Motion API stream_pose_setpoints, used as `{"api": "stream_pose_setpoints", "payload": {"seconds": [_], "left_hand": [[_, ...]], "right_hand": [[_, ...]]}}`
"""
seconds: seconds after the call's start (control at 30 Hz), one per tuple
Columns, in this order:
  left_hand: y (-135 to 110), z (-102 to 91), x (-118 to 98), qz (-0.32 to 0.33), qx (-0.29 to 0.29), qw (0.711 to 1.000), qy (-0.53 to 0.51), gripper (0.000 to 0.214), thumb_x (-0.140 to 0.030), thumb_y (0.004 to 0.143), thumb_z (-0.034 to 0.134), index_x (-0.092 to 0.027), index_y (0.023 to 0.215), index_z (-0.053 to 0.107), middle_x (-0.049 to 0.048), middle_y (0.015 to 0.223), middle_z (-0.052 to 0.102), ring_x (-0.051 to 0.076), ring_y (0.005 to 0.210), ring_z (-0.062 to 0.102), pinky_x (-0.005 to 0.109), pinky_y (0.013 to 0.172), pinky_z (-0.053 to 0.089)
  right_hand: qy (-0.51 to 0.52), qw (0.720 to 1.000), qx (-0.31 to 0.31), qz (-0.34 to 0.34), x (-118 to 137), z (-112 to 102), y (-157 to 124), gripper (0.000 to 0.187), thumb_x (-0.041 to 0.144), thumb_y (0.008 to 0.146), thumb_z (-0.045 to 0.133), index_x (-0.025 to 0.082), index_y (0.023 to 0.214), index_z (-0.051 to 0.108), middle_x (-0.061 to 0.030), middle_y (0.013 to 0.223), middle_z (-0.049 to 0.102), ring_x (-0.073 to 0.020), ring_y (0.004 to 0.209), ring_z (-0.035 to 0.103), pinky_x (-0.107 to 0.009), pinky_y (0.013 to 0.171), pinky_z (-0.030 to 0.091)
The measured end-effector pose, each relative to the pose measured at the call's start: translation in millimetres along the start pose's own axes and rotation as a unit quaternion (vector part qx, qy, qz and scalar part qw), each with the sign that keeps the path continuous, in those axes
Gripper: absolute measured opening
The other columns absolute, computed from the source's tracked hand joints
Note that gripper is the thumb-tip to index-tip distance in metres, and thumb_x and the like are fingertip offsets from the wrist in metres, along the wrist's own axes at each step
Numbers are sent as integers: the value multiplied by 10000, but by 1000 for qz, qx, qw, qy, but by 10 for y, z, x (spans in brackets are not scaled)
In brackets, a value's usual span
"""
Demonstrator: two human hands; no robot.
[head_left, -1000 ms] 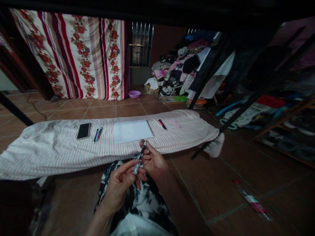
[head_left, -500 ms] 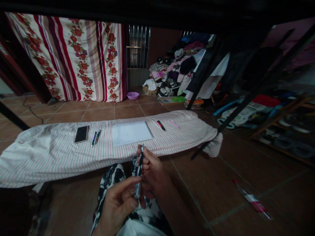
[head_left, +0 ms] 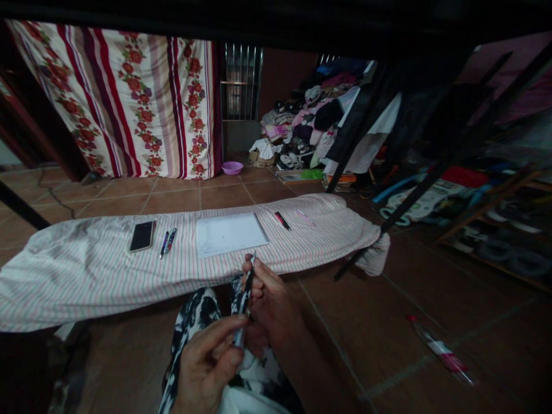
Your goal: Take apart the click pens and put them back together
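A slim pen [head_left: 245,296], dark along the middle with a pale tip and a clear lower end, slants upward between my hands above my lap. My right hand [head_left: 276,302] pinches it near the upper tip between thumb and fingers. At the lower end, my left hand [head_left: 209,359] has its thumb and index finger closed about the barrel. Just beyond my right fingertips lies a spiral notebook [head_left: 230,233], open at a white page with faint marks. It rests on a striped cloth [head_left: 107,276] spread over a low, long surface.
Left of the notebook lie a phone [head_left: 142,236] and two pens [head_left: 168,243]. To its right are a red-and-black pen [head_left: 282,221] and a pink pen [head_left: 305,217]. A plastic bottle [head_left: 446,353] lies on the tiled floor. Dark metal posts [head_left: 403,201] frame the cloth.
The pen's upper tip has shifted slightly right with my right hand. My left thumb and fingers have moved a little at the lower end. Things on the cloth stay put.
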State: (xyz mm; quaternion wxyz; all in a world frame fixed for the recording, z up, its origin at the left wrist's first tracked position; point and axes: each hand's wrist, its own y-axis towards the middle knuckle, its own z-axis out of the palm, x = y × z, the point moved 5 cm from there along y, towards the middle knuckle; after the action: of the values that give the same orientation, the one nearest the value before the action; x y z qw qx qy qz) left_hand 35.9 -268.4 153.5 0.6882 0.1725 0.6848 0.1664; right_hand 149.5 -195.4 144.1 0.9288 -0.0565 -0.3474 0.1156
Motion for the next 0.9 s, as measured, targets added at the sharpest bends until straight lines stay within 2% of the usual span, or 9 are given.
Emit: {"api": "stream_pose_setpoints", "payload": {"seconds": [0.07, 0.13, 0.3, 0.5, 0.6, 0.73, 0.9], "left_hand": [[25, -10, 23, 3, 20, 1000, -14, 306, -228, 681, 698, -277, 983, 704, 53, 832, 728, 172, 660, 670, 191, 584, 530], [33, 2, 74, -20, 40, 998, -45, 335, -203, 662, 714, -274, 990, 703, 62, 859, 723, 181, 672, 669, 211, 607, 534], [-21, 86, 212, -116, 87, 967, -208, 427, -286, 640, 742, -256, 1060, 671, 87, 860, 712, 206, 694, 657, 292, 676, 530], [-100, 140, 189, -162, 104, 929, -316, 496, -361, 642, 736, -252, 1115, 635, 97, 872, 690, 216, 764, 634, 311, 714, 492], [-124, 164, 166, -186, 73, 922, -331, 485, -419, 658, 710, -230, 1100, 644, 99, 829, 686, 204, 732, 625, 301, 696, 475], [-131, 178, 177, -205, 38, 924, -319, 374, -392, 683, 694, -203, 1005, 687, 85, 761, 673, 174, 675, 596, 279, 649, 462], [-124, 201, 212, -209, 67, 929, -299, 318, -349, 700, 687, -225, 993, 691, 76, 775, 673, 167, 684, 587, 273, 664, 461]], "right_hand": [[5, 1000, -9, 14, -7, -20, 10, 316, 366, 649, 737, 157, 856, 621, 72, 525, 475, -17, 388, 306, -140, 357, 253], [12, 999, -14, 35, -27, -22, 12, 325, 357, 632, 751, 154, 851, 622, 83, 498, 446, -16, 385, 309, -136, 360, 253], [19, 999, -18, 43, -45, -7, 7, 316, 351, 625, 755, 155, 839, 631, 92, 462, 422, -15, 371, 311, -131, 357, 256], [52, 996, -34, 57, -44, -3, 3, 347, 319, 589, 778, 136, 853, 649, 45, 564, 571, 3, 381, 307, -110, 354, 269], [44, 997, -40, 49, -32, 4, 3, 339, 313, 594, 771, 128, 854, 658, 0, 662, 646, 9, 389, 319, -102, 350, 267], [-15, 999, -51, 9, -15, 1, -3, 321, 329, 643, 729, 139, 892, 660, -61, 760, 700, 3, 384, 344, -113, 344, 261], [-73, 996, -51, -28, -5, -43, 4, 406, 357, 645, 719, 152, 980, 613, -74, 743, 710, -8, 362, 355, -128, 341, 245]]}}
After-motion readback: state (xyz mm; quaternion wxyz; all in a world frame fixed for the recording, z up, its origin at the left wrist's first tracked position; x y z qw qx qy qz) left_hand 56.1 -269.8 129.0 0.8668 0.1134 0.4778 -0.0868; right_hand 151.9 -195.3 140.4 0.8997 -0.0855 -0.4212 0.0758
